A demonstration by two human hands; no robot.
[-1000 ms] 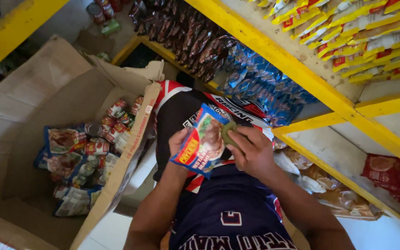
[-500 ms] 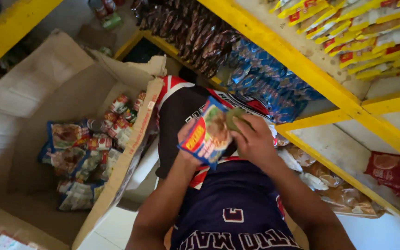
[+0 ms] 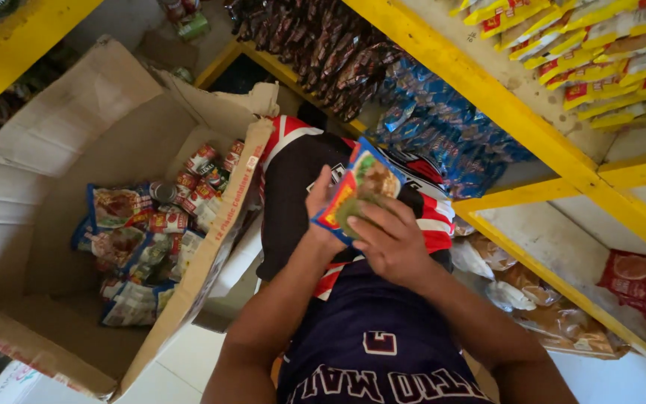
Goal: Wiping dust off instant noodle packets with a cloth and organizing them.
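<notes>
I hold a colourful flat snack packet (image 3: pixel 364 179) in front of my chest, over my lap. My left hand (image 3: pixel 321 213) grips its left edge from below. My right hand (image 3: pixel 390 243) lies flat over the packet's lower front, fingers spread across it. The packet stands almost on edge, tilted up toward the yellow shelves. To my left stands an open cardboard box (image 3: pixel 54 157) holding several similar packets and small cans (image 3: pixel 151 232).
Yellow shelf frames (image 3: pixel 487 97) run diagonally on my right, stocked with dark brown packets (image 3: pixel 330 52), blue packets (image 3: pixel 435 127), yellow-red packets (image 3: pixel 600 52) and red bags (image 3: pixel 644 288). Clear bags of snacks (image 3: pixel 540 299) lie on the lowest shelf. White tiled floor shows below the box.
The packet has turned from facing me to a more upright, edge-on tilt and moved slightly right. My right hand has slid down over its front.
</notes>
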